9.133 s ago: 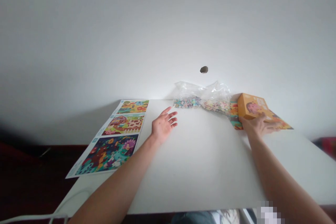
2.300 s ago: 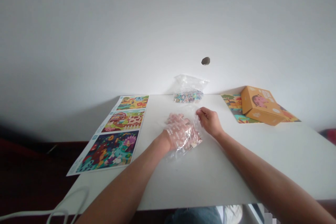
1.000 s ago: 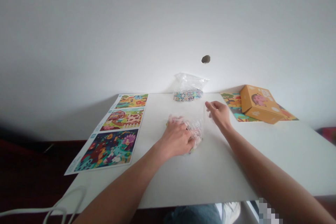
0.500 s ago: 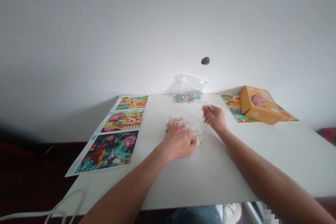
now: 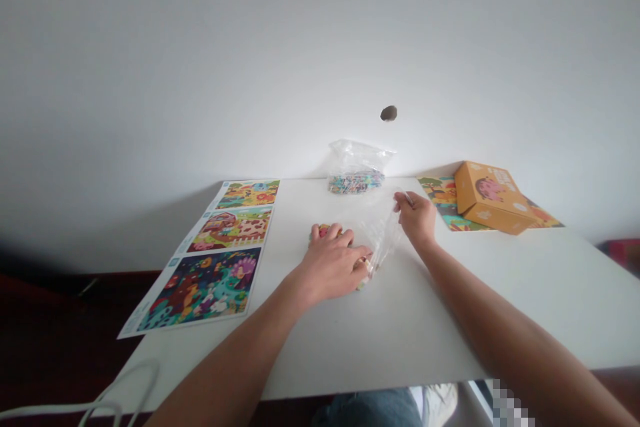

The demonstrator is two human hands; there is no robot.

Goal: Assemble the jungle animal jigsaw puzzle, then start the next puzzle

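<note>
My left hand (image 5: 333,263) lies over a small heap of puzzle pieces (image 5: 363,283) on the white table. Its fingers are spread and bent across the pieces, which it covers for the most part. A few coloured bits show past the fingertips and by the thumb. My right hand (image 5: 416,215) is closed on the edge of a clear plastic bag (image 5: 383,240), raised a little above the table. The bag stretches down from there to the heap and thumb; I cannot tell how many pieces are inside it.
Another clear bag of puzzle pieces (image 5: 356,182) stands at the back against the wall. To the left lies a sheet with three animal pictures (image 5: 205,270). A yellow box (image 5: 493,197) rests on a picture board (image 5: 445,203) at right. A white cable (image 5: 105,407) crosses the front left corner.
My right hand has moved slightly right and up, pulling the bag away from my left hand. More pieces show beside the left hand, whose fingers the plastic has uncovered.
</note>
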